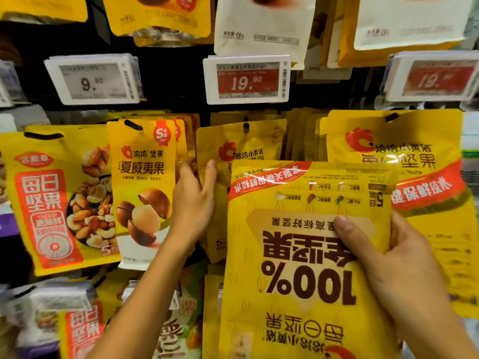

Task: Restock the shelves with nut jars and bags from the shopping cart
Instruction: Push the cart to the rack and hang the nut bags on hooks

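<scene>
Yellow nut bag (298,255) nearest the lens, upside down, print facing the camera, bottom edge out of frame. Right hand (388,260) grips it at its right edge: thumb on the front, fingers behind. Bag is off the shelf, held in front of the lower-middle display. Left hand (193,200) is up at the hook row, fingers fairly straight, holding nothing, laid on the left edge of the middle hanging bags (241,146), just beside the macadamia bag (145,193). Mixed-nut bag (51,203) hangs further left, tilted. Same-brand bags on the right peg (404,151), partly covered by the held bag. Display is a dark back panel (171,73) with pegs, several bags deep per peg. Price tags above the row: 9.90 tag (94,79), red 19.90 tag (247,80), red right tag (435,77) too blurred to read fully. Upper row: yellow bags (160,14) and white bags (261,24), tops cut off. Lower row of bags (83,325) blurred.
</scene>
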